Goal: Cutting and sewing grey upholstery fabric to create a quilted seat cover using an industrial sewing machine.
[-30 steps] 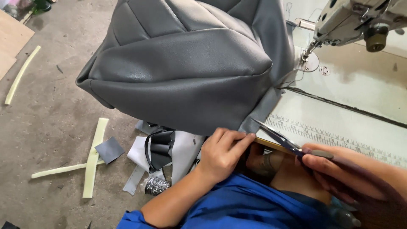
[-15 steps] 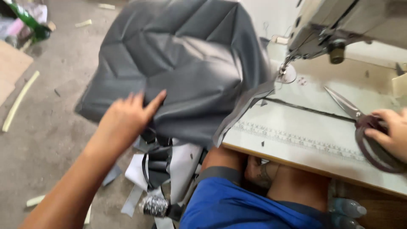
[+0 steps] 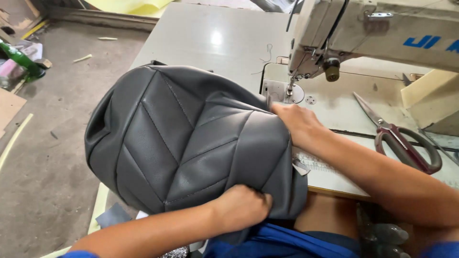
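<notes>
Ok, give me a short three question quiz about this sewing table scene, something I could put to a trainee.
1. True or false: the scissors are held in the right hand.
2. Which hand grips the near edge of the grey quilted cover? A) left hand B) right hand C) neither
3. Fill in: the right hand rests on the cover's far edge, just in front of the sewing machine's ____.

Key:
1. False; the scissors lie alone on the table, to the right of that hand.
2. A
3. needle
</notes>
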